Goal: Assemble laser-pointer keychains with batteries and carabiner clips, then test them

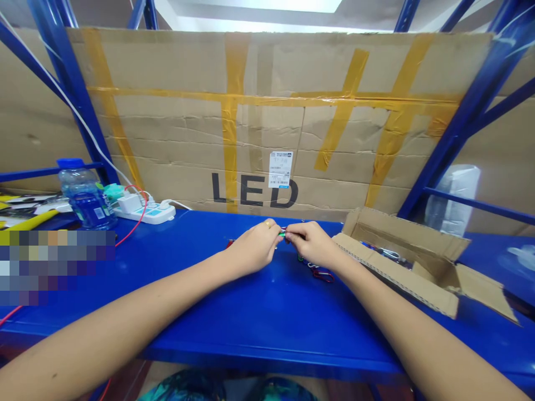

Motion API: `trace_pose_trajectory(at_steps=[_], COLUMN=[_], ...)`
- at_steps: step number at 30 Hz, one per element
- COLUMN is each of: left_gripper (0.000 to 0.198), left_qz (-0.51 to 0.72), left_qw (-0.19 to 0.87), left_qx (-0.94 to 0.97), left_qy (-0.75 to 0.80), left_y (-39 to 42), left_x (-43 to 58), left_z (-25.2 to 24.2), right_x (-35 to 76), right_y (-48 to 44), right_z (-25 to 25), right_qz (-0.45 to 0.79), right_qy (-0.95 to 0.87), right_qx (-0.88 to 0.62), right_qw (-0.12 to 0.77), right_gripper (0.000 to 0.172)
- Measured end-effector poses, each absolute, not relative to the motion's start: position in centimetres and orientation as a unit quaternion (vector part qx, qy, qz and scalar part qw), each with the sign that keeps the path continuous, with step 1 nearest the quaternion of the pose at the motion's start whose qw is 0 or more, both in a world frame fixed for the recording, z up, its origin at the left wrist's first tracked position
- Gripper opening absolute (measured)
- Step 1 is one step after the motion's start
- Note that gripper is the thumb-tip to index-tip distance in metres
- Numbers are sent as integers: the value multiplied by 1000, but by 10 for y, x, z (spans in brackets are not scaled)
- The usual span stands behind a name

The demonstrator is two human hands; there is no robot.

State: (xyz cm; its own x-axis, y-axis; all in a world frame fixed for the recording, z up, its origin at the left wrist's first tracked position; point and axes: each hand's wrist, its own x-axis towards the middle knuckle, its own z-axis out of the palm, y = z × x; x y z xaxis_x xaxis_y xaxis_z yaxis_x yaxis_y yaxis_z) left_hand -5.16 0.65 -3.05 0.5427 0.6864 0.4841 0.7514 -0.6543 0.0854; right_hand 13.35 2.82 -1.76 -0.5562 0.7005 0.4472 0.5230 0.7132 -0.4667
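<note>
My left hand (pixel 256 247) and my right hand (pixel 312 243) meet over the blue shelf top (pixel 259 312), both pinched on a small green clip (pixel 283 234) held between their fingertips. A ring shows on a finger of my left hand. A chain of small clips, one of them red (pixel 322 275), lies on the shelf just under my right wrist. Another small red piece (pixel 229 243) peeks out behind my left hand.
An open cardboard box (pixel 412 262) with metal clips inside sits to the right. A water bottle (pixel 86 196), a white power strip (pixel 144 211) and a red wire (pixel 136 220) lie at left. A taped cardboard sheet marked LED (pixel 267 122) stands behind. A clear plastic bag (pixel 455 197) hangs far right.
</note>
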Motion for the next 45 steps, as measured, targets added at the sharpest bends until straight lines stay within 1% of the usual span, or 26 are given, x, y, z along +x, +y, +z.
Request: trace_pose_trajectory(at_steps=[3,10,19,24,26,27,28,30,32,33,36,39,42,45], left_gripper=[24,25,26,25,24,24,24,25,25,26,26,27,27,26], left_qz=[-224,-265,-228,-227,-223,-220,-219,-217,-217,-217,-216,-216,-222,-228], left_qw=[62,35,112,145,146,142,137,129,126,126,130,138,140,138], left_qx=[-871,-889,-903,-889,-880,-876,-871,-862,-858,-858,-857,-852,-851,-852], left_qy=[-432,-372,-345,-370,-393,-406,-419,-440,-449,-449,-450,-457,-454,-451], left_y=[4,4,3,3,4,4,4,6,7,9,12,15,17,17], left_x=[-53,-54,-54,-54,-55,-56,-57,-59,-62,-64,-69,-72,-73,-72], left_z=[-29,-34,-35,-31,-28,-26,-25,-23,-22,-22,-22,-23,-24,-25], right_x=[134,133,133,130,130,131,132,136,140,142,145,141,136,130], right_y=[30,29,35,29,29,29,30,33,36,37,37,33,29,26], right_z=[-20,-20,-25,-24,-21,-19,-18,-15,-14,-14,-16,-18,-22,-25], right_qz=[175,341,508,576,555,516,450,264,107,64,29,24,24,49], right_qy=[-867,-808,-729,-678,-693,-717,-747,-803,-822,-824,-815,-809,-812,-831], right_qx=[-354,-383,-338,-336,-351,-370,-396,-456,-504,-523,-569,-585,-582,-552], right_qw=[304,290,310,310,296,290,287,279,242,211,104,43,25,44], right_gripper=[26,18,22,23,26,29,32,37,38,37,31,24,19,10])
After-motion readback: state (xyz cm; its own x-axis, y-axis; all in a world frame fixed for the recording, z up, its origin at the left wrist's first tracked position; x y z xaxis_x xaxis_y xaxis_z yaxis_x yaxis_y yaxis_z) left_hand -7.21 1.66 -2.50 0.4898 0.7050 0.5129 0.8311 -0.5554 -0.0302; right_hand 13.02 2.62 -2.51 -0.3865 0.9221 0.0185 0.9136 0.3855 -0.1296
